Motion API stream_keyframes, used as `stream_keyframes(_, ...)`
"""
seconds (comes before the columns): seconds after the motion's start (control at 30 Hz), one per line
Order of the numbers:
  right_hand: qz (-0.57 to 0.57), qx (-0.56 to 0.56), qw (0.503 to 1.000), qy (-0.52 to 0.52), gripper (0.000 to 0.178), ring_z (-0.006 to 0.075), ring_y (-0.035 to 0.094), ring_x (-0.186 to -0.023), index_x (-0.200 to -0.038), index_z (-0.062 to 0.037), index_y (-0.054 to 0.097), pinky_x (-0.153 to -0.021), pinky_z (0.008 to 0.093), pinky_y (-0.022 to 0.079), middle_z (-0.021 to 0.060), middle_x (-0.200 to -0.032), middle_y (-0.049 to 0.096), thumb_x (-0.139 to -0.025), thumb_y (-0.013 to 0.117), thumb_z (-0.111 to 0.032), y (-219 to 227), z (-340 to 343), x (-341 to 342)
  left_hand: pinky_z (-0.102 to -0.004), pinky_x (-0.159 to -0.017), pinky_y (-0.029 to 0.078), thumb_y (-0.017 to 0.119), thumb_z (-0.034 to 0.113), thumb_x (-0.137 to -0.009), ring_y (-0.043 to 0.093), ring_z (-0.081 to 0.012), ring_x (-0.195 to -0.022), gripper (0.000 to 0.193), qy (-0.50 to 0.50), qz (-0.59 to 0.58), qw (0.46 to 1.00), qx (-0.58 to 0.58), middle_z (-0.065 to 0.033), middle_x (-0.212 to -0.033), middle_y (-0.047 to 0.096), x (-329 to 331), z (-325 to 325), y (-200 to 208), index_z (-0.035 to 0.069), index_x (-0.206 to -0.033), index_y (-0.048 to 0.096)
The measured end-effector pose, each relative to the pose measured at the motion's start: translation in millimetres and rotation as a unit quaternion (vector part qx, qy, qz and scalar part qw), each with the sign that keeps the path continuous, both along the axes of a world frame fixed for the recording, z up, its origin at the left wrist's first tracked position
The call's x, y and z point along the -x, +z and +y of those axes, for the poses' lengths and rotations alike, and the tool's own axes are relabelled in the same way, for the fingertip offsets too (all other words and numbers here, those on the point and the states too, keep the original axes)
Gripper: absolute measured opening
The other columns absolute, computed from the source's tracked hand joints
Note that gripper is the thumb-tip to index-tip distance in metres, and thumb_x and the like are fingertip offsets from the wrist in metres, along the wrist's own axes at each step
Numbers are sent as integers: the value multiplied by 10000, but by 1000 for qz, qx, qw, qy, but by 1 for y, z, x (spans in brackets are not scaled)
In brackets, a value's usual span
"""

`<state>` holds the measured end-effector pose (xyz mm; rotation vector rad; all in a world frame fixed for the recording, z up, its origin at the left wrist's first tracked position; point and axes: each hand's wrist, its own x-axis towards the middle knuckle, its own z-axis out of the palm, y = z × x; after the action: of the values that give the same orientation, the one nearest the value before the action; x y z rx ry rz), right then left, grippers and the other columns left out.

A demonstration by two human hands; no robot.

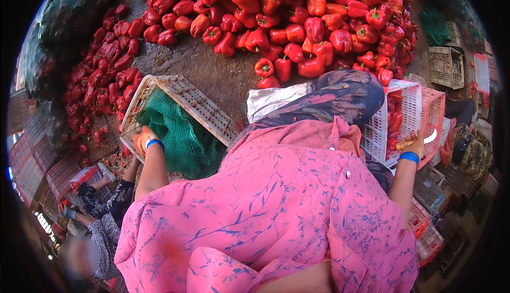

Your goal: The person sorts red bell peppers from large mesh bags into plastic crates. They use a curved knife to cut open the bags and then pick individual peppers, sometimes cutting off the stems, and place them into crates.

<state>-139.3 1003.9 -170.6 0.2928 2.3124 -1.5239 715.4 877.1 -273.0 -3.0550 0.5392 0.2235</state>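
Observation:
My left hand (142, 140) is closed at the rim of a tilted, dirt-stained plastic crate (199, 107). A green mesh net (178, 133) lies bunched inside this crate, right beside my fingers. Over on the right, my right hand (413, 144) grips a small knife with a yellowish handle; its pale curved blade (431, 136) sticks out past the fist. That hand is beside a white crate (377, 133) with red bell peppers (394, 113) in it, and a pinkish-red crate (433, 107) adjoins it. Each wrist has a blue band.
A large heap of red bell peppers (297, 22) spreads ahead, with a darker pile of peppers (101, 75) at left. Full mesh sacks (71, 19) stand far left. A co-worker (103, 229) sits at lower left. More crates (446, 67) stand at right.

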Motion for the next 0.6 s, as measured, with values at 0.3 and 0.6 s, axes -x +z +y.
stream_keyframes(0.3,25,-2,999,-34,290,176,561,-610,-931,-95,616,-563,365,472,26,-773,623,-861,718,-357,-33,26,16,-432,-813,509,731,170,-787,646,-345,-912,243,-562,23,767,309,-146,-962,692,188,-122,28,66,-1005,703)
stream_keyframes(0.6,-3,-80,989,-126,353,190,548,-656,-990,-63,655,-620,370,486,50,-830,624,-823,735,-364,-47,105,12,-381,-750,510,711,437,-841,624,-181,-828,575,-343,452,785,-246,-104,-1102,682,324,-120,-220,96,-1295,622)
